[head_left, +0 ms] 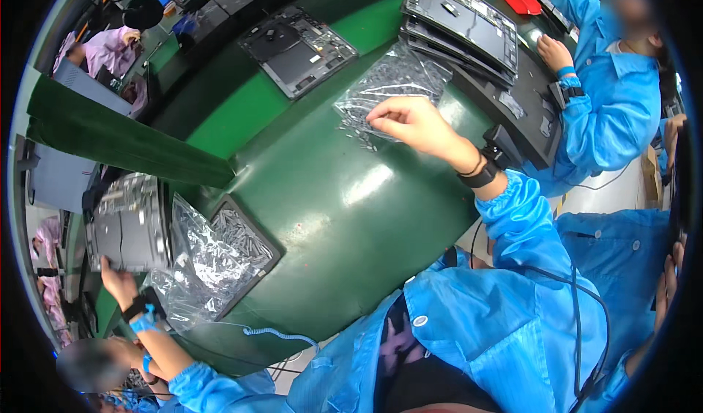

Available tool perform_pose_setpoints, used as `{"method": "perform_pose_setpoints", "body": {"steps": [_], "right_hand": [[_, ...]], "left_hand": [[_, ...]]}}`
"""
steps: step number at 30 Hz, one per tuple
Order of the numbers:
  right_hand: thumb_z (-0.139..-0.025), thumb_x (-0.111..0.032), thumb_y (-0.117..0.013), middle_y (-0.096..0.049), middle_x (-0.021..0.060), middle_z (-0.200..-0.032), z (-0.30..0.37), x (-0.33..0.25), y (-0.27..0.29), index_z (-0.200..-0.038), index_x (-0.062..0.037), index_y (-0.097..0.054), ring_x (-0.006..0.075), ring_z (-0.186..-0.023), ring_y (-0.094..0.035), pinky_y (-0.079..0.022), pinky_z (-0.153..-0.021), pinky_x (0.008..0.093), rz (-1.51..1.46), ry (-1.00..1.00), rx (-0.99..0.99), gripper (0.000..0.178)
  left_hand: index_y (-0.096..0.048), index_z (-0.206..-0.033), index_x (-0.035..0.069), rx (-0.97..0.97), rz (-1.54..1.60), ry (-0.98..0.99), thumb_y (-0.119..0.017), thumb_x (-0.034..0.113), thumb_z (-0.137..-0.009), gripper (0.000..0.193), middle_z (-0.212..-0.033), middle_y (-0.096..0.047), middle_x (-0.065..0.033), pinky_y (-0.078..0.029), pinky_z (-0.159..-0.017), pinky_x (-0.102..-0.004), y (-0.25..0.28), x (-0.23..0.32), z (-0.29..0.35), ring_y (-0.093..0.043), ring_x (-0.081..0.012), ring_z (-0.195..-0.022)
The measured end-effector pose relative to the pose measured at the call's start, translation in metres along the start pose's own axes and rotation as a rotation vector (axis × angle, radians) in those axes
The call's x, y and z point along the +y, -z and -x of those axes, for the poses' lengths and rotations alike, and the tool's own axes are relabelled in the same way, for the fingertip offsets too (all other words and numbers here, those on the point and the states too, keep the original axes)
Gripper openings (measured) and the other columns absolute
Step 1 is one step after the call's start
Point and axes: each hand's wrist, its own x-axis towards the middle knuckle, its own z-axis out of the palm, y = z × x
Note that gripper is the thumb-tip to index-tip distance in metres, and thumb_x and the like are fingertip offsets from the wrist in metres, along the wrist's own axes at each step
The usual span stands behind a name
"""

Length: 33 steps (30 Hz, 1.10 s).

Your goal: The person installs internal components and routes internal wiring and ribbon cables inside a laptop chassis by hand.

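At the left, my left hand (pixel 121 287) grips the lower edge of an opened laptop casing (pixel 128 226) with bare circuitry along its far part. The thumb lies on the casing, and the other fingers are partly hidden. My right hand (pixel 416 126) hovers over the near side of a clear plastic bag (pixel 395 80) of small dark parts, some spilled beside it. Its thumb and forefinger are pinched together; whatever may be between them is too small to make out.
Beside the left casing, a black tray (pixel 267 255) holds small dark strips and crumpled clear plastic (pixel 194 266). Another opened laptop casing (pixel 300 50) lies at the back. Stacked casings (pixel 465 28) stand back right, near a co-worker (pixel 611 113) in blue. A green post (pixel 132 131) crosses the left; a coiled blue cord (pixel 282 334) runs in front.
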Motion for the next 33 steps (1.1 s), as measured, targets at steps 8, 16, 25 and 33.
{"method": "perform_pose_setpoints", "body": {"steps": [8, 16, 25, 33], "right_hand": [[-0.082, -0.014, -0.067, -0.067, 0.0095, -0.085, -0.009, 0.013, -0.029, -0.088, -0.0071, -0.070, 0.0300, -0.085, -0.065, -0.053, -0.075, 0.0391, 0.562, 0.324, 0.072, 0.010], [-0.078, -0.011, -0.068, -0.064, 0.0132, -0.081, -0.056, 0.022, -0.056, -0.079, -0.0040, -0.067, 0.0329, -0.085, -0.064, -0.053, -0.075, 0.0433, 0.699, 0.446, -0.016, 0.007], [-0.076, -0.009, -0.068, -0.064, 0.0131, -0.082, -0.056, 0.043, -0.051, -0.077, -0.0038, -0.065, 0.0333, -0.087, -0.063, -0.053, -0.078, 0.0431, 0.757, 0.408, -0.007, 0.006], [-0.076, -0.007, -0.066, -0.064, 0.0143, -0.082, -0.071, 0.040, -0.043, -0.078, -0.0027, -0.066, 0.0341, -0.087, -0.064, -0.052, -0.077, 0.0441, 0.746, 0.378, -0.082, 0.005]], "left_hand": [[-0.031, -0.147, 0.005, 0.335, -0.305, -0.401, -0.076, 0.010, -0.083, 0.078, -0.142, -0.042, -0.0101, -0.043, -0.098, -0.0371, 0.019, -0.021, 0.182, -0.049, -0.0227, -0.118], [-0.065, -0.103, 0.004, -0.511, -0.218, 0.229, -0.064, 0.024, -0.094, 0.022, -0.101, -0.064, -0.0007, -0.040, -0.092, -0.0293, -0.141, -0.100, 0.349, -0.054, -0.0117, -0.100], [-0.055, -0.123, -0.001, -0.869, -0.295, 0.383, -0.053, 0.030, -0.102, 0.037, -0.118, -0.062, -0.0058, -0.043, -0.096, -0.0298, -0.203, -0.157, 0.359, -0.056, -0.0128, -0.109], [-0.064, -0.083, 0.000, -0.838, -1.456, -0.716, -0.064, 0.017, -0.090, 0.019, -0.069, -0.063, -0.0149, -0.048, -0.052, -0.0392, -0.214, -0.085, 0.353, -0.061, -0.0308, -0.053]]}}
